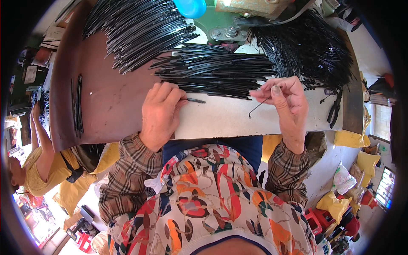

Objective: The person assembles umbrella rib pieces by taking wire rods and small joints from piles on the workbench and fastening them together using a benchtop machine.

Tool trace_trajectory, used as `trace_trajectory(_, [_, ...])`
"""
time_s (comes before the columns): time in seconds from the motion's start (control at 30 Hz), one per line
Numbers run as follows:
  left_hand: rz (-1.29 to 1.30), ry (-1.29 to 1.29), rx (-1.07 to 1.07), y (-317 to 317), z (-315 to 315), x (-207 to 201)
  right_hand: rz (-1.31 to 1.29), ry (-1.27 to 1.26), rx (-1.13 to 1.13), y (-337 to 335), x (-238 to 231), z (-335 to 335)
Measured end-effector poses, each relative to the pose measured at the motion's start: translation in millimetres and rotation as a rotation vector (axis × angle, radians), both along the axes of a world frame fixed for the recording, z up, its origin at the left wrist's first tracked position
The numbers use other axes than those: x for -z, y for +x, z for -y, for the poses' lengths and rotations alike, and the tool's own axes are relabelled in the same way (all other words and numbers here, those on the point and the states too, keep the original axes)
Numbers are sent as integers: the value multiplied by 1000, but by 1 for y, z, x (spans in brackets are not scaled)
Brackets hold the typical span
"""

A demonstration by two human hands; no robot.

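Note:
My left hand (161, 111) is closed at the near edge of the table, its fingers pinching a short black rod (196, 100) whose end sticks out to the right. To the right, my right hand (288, 102) pinches a thin dark wire (260, 107) between thumb and finger. This wire slants down to the left and has a small bend at its lower tip. Just beyond both hands lies a bundle of thin black rods (212, 70), laid roughly side by side across the table.
A larger pile of black rods (144, 34) lies far left, and a tangled heap (310, 46) far right. Several loose rods (77, 104) rest at left. Black-handled pliers (335, 111) lie near the right edge. A green machine base (221, 27) stands behind. Another person (46, 165) works at left.

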State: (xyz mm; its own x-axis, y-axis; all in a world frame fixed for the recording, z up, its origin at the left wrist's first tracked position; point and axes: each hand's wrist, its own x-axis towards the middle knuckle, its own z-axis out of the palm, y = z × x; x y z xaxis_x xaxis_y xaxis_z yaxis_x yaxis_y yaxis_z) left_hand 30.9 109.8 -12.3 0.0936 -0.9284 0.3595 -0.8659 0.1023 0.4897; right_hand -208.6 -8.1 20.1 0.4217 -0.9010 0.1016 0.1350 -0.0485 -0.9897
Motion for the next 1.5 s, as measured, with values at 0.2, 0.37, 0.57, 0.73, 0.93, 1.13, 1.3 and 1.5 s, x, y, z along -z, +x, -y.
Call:
trace_trajectory(0.2, [87,10,36,-6,3,-6,53,135,-237,4,7,-4])
trace_trajectory(0.37, [73,103,44,-5,4,-5,-133,-9,-177,18,18,-12])
trace_trajectory(0.57, [137,77,67,-15,11,-20,-109,37,-60,19,12,-10])
trace_trajectory(0.73, [62,34,-47,-12,-2,-7,-300,-62,-68,19,31,-14])
trace_trajectory(0.93, [-83,-11,-197,-2,-26,3,-529,-354,-244,35,24,-31])
trace_trajectory(1.13, [-157,-9,-269,-6,-39,2,-601,-581,-302,57,29,-31])
trace_trajectory(1.3, [-149,-29,-251,-8,-45,-2,-652,-738,-309,67,32,-31])
trace_trajectory(1.5, [-939,116,-356,-28,-33,-11,-533,-539,-278,64,17,-29])
